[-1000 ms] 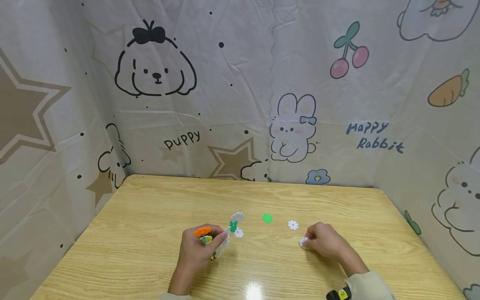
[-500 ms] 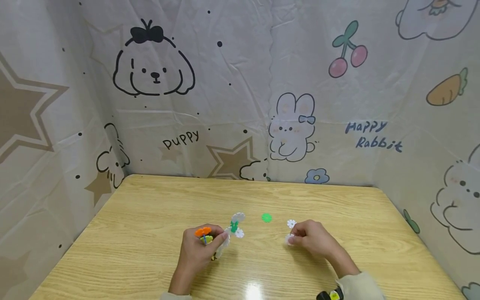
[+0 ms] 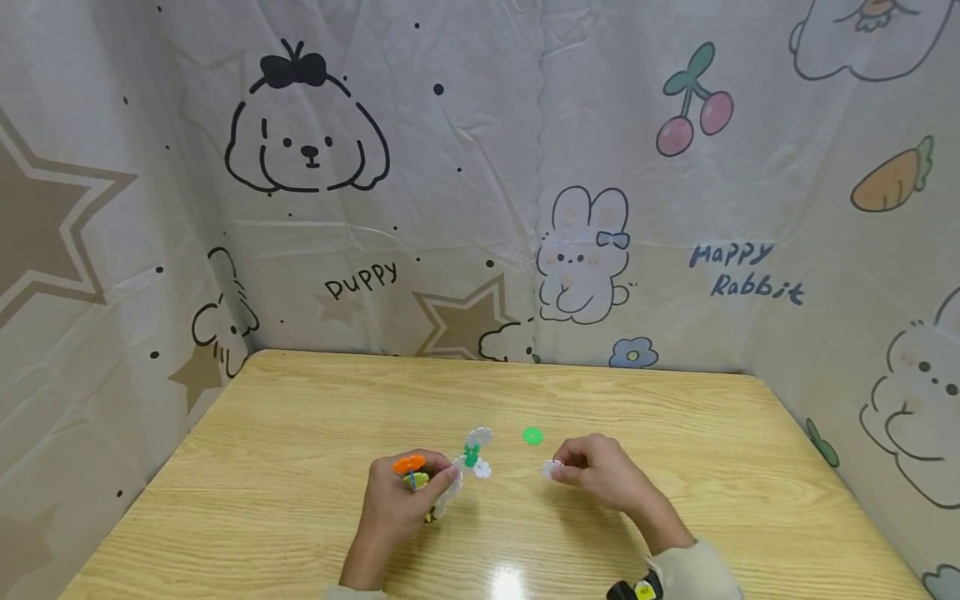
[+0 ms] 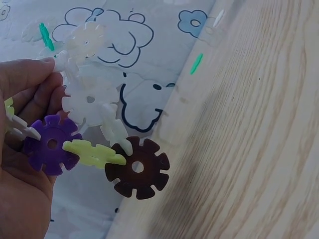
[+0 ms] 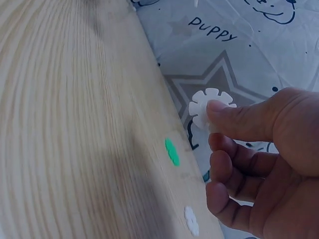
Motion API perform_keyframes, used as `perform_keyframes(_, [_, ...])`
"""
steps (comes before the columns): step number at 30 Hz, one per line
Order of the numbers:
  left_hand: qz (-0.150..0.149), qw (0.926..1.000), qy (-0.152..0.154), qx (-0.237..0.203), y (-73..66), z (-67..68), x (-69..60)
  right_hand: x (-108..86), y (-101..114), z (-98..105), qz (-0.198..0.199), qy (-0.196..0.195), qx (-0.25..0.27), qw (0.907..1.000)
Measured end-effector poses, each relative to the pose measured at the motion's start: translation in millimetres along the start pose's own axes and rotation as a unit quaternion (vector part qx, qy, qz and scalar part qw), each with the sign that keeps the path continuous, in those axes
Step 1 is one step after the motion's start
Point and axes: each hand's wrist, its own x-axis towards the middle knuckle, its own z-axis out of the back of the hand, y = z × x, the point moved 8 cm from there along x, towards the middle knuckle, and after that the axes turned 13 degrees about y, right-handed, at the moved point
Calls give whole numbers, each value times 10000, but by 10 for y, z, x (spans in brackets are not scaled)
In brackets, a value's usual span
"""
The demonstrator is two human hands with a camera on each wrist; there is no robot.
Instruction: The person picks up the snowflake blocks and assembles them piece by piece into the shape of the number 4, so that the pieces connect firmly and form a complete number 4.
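Observation:
My left hand (image 3: pixel 401 504) pinches a chain of slotted snowflake discs between thumb and fingers. In the left wrist view a brown disc (image 4: pixel 152 174) hangs lowest, joined by a yellow-green disc (image 4: pixel 94 153) to a purple disc (image 4: pixel 62 158). Several white discs (image 4: pixel 79 107) run upward from the brown one, with a green disc (image 4: pixel 46 36) near the top. An orange disc (image 3: pixel 408 464) shows above the left hand in the head view. Raised to the chain's right, my right hand (image 3: pixel 607 475) pinches a single white disc (image 5: pixel 198 113) by its edge between thumb and fingers.
A loose green disc (image 3: pixel 532 436) lies on the wooden table (image 3: pixel 300 417) between and beyond the hands. Another white disc (image 5: pixel 191 221) lies on the table, hidden behind the right hand in the head view. Printed cloth (image 3: pixel 450 208) walls off the back and sides.
The right hand has moved left from the table's right part toward the chain, carrying the white disc. The left hand has stayed nearly in place with its chain.

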Motion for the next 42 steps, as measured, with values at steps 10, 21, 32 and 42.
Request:
perform_keyframes(10, [5,10000,-6,13,1,0,-1,89,116,-81,159,62,171,9997])
perform_keyframes(21, [5,10000,23,18,14,-7,1,204,270,-173,344,94,188,9992])
perform_keyframes(32, [-6,9998,184,115,20,-14,31,268,374,-214,456,88,295,9985])
perform_keyframes(42, [78,9999,108,-18,26,-24,22,287,421,-254,575,80,403,9975])
